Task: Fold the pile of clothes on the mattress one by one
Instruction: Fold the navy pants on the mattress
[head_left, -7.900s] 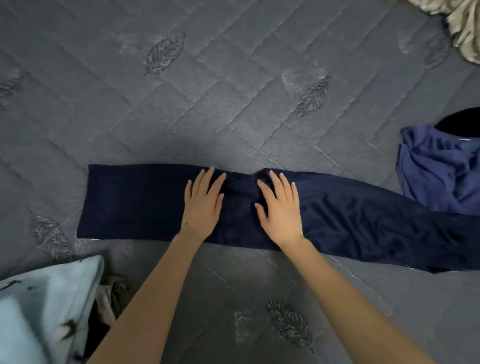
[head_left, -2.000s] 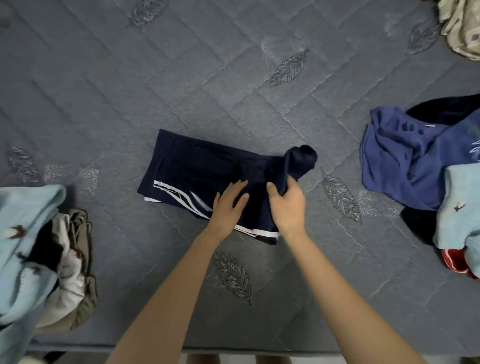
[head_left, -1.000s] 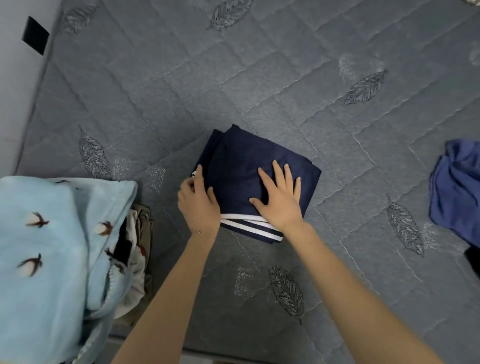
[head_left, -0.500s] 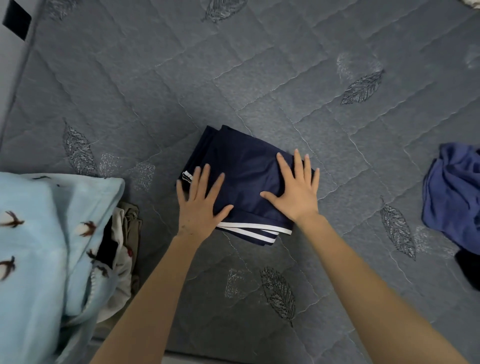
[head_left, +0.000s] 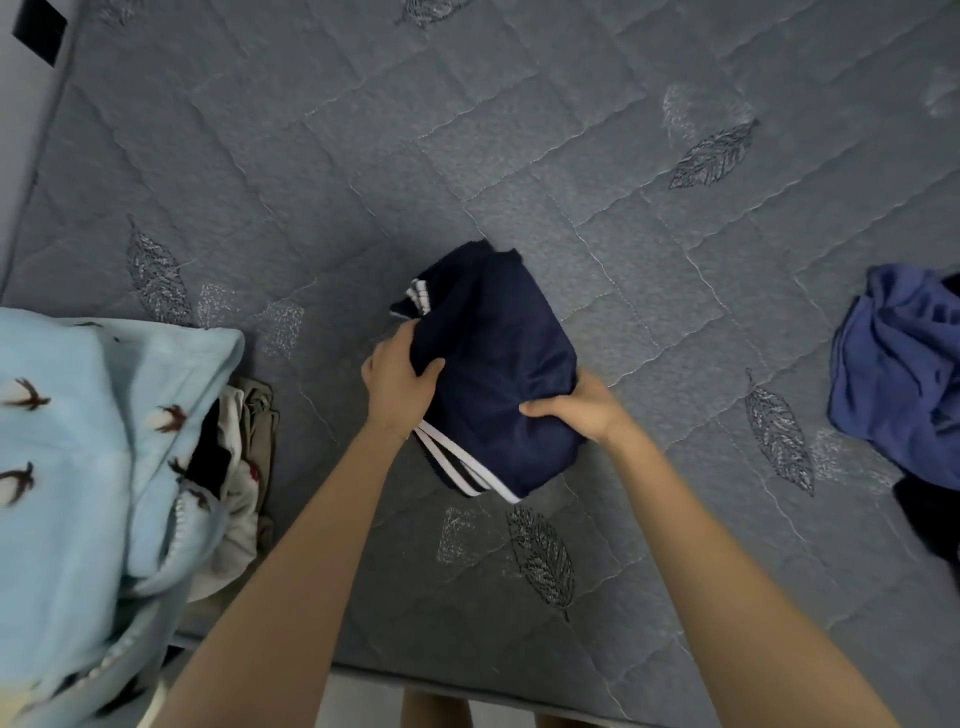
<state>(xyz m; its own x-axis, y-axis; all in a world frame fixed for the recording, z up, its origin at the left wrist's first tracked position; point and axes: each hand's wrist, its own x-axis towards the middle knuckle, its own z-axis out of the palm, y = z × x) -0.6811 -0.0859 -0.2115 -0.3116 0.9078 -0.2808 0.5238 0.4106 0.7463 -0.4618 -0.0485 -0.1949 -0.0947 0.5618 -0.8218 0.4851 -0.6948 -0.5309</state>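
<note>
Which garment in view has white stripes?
The folded navy garment gripped by left hand and right hand; the crumpled blue cloth and light-blue bird-print fleece lack stripes.

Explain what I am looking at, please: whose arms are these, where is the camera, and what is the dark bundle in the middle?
There is no machine here. A person wears a camera on the head, and it looks down at their own bare arms; the one picture of this moment comes from that camera. The grey quilted surface is a mattress. The left hand and the right hand each grip one side of a folded navy garment with white stripes. On the left lies a light blue fabric with a bird print, over some beige and white clothes. On the right lies a crumpled blue garment, not folded.
</note>
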